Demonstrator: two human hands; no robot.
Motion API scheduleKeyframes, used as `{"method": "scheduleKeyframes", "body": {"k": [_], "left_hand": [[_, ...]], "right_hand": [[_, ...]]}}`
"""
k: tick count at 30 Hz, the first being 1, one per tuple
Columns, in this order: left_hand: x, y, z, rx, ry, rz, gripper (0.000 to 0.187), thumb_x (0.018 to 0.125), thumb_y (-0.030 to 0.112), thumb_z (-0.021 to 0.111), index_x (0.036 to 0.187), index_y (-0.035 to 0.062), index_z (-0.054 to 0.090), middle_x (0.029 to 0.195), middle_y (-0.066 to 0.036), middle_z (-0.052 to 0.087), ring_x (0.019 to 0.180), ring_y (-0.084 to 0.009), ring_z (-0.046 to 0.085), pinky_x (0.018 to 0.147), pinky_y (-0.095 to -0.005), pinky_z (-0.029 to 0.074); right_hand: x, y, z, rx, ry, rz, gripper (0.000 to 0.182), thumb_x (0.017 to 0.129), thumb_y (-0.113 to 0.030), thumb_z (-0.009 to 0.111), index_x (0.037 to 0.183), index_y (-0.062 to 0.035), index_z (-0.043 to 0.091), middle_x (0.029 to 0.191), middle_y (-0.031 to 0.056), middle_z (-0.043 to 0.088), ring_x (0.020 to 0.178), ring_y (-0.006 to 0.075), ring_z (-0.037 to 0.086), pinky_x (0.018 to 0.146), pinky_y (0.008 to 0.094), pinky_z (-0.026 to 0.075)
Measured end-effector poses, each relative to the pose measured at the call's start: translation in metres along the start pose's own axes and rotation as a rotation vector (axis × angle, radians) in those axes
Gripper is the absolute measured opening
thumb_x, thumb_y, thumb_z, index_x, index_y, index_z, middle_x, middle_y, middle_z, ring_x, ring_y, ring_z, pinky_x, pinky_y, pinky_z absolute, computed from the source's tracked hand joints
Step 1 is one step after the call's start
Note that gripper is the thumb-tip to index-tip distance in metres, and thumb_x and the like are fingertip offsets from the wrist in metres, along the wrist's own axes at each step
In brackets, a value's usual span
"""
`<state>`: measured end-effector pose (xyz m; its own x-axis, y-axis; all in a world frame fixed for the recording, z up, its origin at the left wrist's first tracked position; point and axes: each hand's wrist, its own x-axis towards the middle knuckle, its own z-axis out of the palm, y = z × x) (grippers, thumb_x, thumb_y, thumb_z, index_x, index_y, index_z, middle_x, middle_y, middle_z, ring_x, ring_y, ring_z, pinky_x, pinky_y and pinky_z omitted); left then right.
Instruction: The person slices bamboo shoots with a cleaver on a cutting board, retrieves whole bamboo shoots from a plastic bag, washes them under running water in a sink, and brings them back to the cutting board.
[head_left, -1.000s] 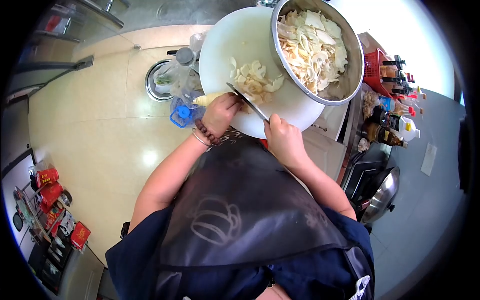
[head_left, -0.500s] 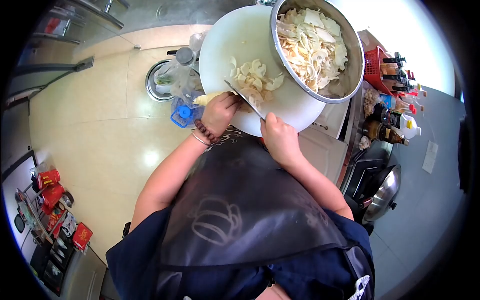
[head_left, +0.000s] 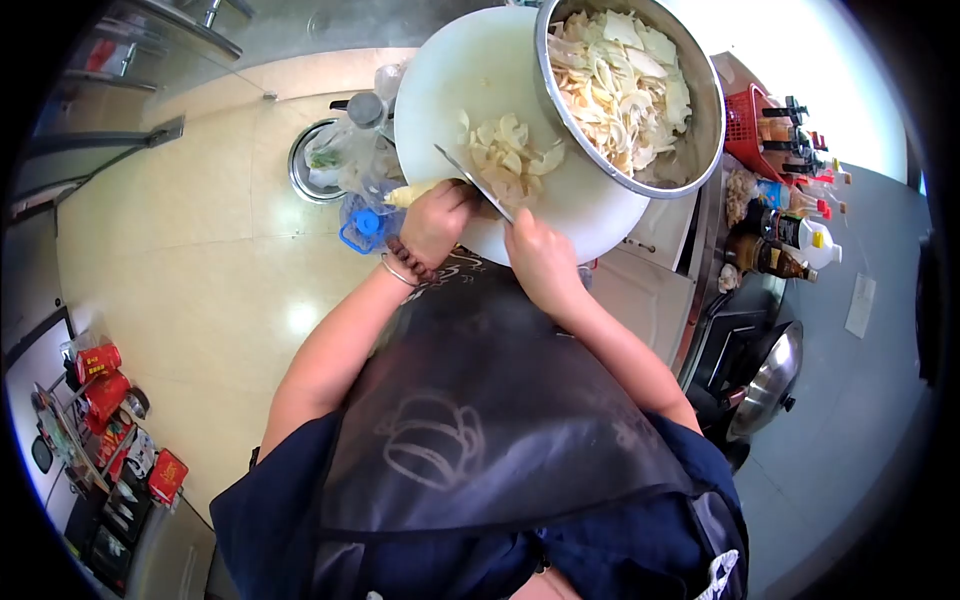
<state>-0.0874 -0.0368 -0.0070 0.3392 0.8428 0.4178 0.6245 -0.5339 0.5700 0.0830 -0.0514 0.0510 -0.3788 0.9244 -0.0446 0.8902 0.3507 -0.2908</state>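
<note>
My left hand [head_left: 440, 220] is closed round a pale, peeled vegetable [head_left: 405, 194] near the lower left edge of the round white cutting board [head_left: 440, 90]. In my right hand [head_left: 543, 255] is the handle of a knife [head_left: 478, 185], its blade pointing up and left, right beside my left fingertips. Curved pale slices [head_left: 510, 155] lie on the board just beyond the blade. A steel bowl [head_left: 548, 95] full of similar slices [head_left: 620, 90] rests over the board's right side.
Left of the board are a blue-capped plastic jug [head_left: 367, 223], a grey-lidded container [head_left: 366, 110] and a steel basin [head_left: 300, 170]. To the right stand a red basket [head_left: 742, 125] and sauce bottles [head_left: 780, 260]. A domed lid [head_left: 770, 380] is on the stove.
My right hand and the knife have shifted left and slightly up. The blade tip now reaches further left. My left hand has hardly moved.
</note>
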Motion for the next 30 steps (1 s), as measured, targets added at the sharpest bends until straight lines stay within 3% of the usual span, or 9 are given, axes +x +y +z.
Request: {"method": "scheduleKeyframes", "body": {"k": [4, 11, 18, 20, 22, 30], "left_hand": [[-0.003, -0.001, -0.001, -0.017, -0.008, 0.017, 0.02, 0.066, 0.004, 0.055, 0.084, 0.0018, 0.062, 0.088, -0.008, 0.06, 0.087, -0.0241, 0.057, 0.074, -0.0316, 0.049], [0.001, 0.0, -0.001, 0.012, 0.025, 0.006, 0.019, 0.065, 0.005, 0.055, 0.083, 0.0026, 0.063, 0.088, -0.008, 0.06, 0.087, -0.0234, 0.057, 0.074, -0.0324, 0.049], [-0.001, -0.005, -0.006, 0.055, -0.007, 0.082, 0.019, 0.066, 0.006, 0.055, 0.083, 0.0031, 0.063, 0.09, -0.007, 0.061, 0.09, -0.0236, 0.057, 0.075, -0.0326, 0.049], [0.001, -0.002, -0.004, 0.07, -0.01, 0.101, 0.02, 0.065, 0.006, 0.055, 0.084, 0.0036, 0.063, 0.091, -0.006, 0.061, 0.092, -0.0237, 0.057, 0.076, -0.0321, 0.049], [0.003, 0.003, 0.003, 0.059, 0.055, 0.034, 0.021, 0.064, 0.005, 0.056, 0.084, 0.0036, 0.063, 0.092, -0.006, 0.061, 0.092, -0.0238, 0.057, 0.075, -0.0324, 0.049], [0.001, 0.003, 0.011, 0.091, 0.138, 0.03, 0.017, 0.066, 0.004, 0.058, 0.082, 0.0033, 0.065, 0.088, -0.007, 0.062, 0.086, -0.0247, 0.059, 0.071, -0.0328, 0.05]], "right_hand": [[0.029, 0.005, 0.012, 0.057, 0.084, 0.012, 0.016, 0.082, -0.013, 0.053, 0.073, -0.0018, 0.045, 0.061, 0.0167, 0.057, 0.05, 0.0329, 0.058, 0.046, 0.04, 0.048], [-0.011, -0.006, -0.034, 0.044, -0.036, 0.051, 0.02, 0.083, -0.015, 0.055, 0.073, -0.0016, 0.044, 0.06, 0.018, 0.055, 0.053, 0.0365, 0.056, 0.048, 0.0435, 0.046], [0.023, 0.007, 0.021, 0.013, 0.068, 0.001, 0.017, 0.078, -0.016, 0.056, 0.073, -0.0023, 0.047, 0.059, 0.0156, 0.057, 0.053, 0.0323, 0.059, 0.047, 0.0394, 0.049], [0.039, 0.029, 0.013, 0.243, 0.015, 0.096, 0.02, 0.08, -0.02, 0.058, 0.073, -0.0036, 0.048, 0.061, 0.017, 0.058, 0.054, 0.0359, 0.058, 0.048, 0.0427, 0.048], [0.043, 0.039, -0.002, 0.141, 0.119, -0.061, 0.02, 0.079, -0.018, 0.058, 0.073, -0.0033, 0.047, 0.061, 0.0171, 0.057, 0.055, 0.0369, 0.057, 0.048, 0.0439, 0.047], [0.001, 0.016, -0.046, 0.013, 0.003, -0.136, 0.018, 0.078, -0.015, 0.058, 0.071, -0.0029, 0.046, 0.056, 0.0131, 0.053, 0.049, 0.0306, 0.056, 0.044, 0.039, 0.046]]}}
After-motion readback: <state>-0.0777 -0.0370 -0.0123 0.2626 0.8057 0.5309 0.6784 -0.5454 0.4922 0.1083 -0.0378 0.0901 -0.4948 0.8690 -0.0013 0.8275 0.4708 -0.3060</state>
